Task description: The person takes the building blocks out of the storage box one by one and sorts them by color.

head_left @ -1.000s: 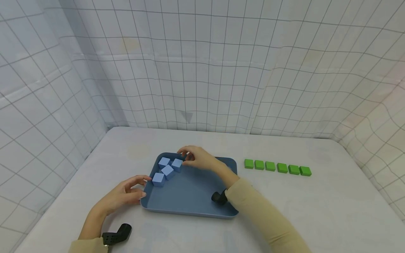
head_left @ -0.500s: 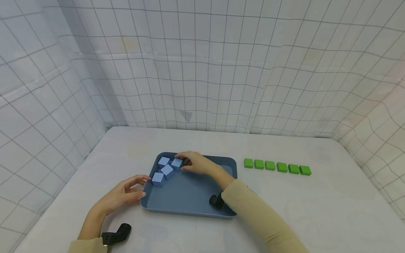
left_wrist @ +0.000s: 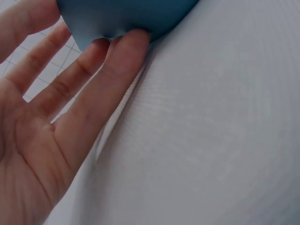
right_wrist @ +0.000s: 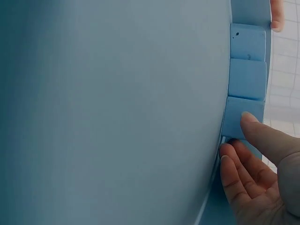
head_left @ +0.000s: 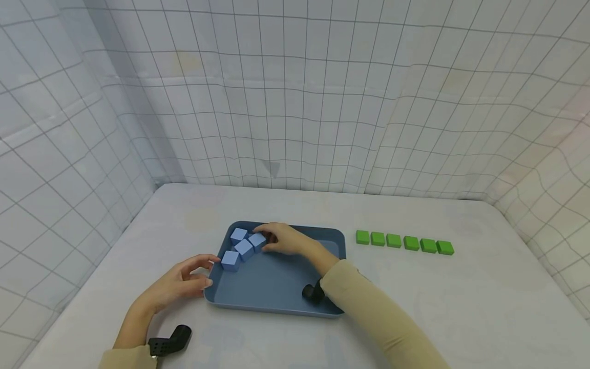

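Note:
A blue-grey tray lies on the table, with several light blue cubes grouped at its left end. Around the far and right sides of the rightmost cube, my right hand has its thumb and fingers bent. The right wrist view shows the thumb against a blue cube, with the other fingers at its side. Outside the tray's left wall is my left hand, its loosely bent fingers touching that wall. In the left wrist view, its fingertips meet the tray's outer side.
Several green blocks form a row on the white table to the right of the tray. Black wrist devices are on the left wrist and right wrist. A gridded white curtain surrounds the table's back and sides.
My right hand has come down and slightly left to the rightmost blue cube, which has turned and now sits against the cube beside it. My left hand stays at the tray's left wall.

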Demonstrator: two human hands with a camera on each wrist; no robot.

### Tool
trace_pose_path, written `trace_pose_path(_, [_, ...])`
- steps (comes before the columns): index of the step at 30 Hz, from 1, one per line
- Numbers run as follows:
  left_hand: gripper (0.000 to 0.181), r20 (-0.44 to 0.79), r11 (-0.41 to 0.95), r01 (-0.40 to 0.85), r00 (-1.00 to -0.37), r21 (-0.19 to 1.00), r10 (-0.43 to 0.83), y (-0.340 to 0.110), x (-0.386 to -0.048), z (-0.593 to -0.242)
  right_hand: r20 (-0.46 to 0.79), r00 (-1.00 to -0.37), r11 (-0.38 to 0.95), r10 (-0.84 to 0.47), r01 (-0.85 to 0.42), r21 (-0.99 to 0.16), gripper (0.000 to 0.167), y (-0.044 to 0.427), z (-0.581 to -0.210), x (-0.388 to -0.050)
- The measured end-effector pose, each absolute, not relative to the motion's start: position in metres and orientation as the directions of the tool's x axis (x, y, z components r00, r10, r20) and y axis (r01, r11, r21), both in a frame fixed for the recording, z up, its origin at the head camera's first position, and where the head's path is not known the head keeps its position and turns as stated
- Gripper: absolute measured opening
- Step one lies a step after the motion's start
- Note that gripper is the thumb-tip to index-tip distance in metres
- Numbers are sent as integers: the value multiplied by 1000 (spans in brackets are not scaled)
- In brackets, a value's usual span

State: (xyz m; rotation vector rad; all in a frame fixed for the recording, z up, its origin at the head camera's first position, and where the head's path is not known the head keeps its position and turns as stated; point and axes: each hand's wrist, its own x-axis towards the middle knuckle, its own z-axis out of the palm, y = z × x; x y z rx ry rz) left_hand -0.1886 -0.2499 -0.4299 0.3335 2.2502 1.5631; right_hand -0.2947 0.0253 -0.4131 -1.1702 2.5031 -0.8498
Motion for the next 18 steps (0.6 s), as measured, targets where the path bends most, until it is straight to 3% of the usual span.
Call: trace_pose_path(18, [51,-179,357,-29,-901,934,394,-250,-189,-430,43,-658,485,-752,-597,-639,37,27,-415,-295])
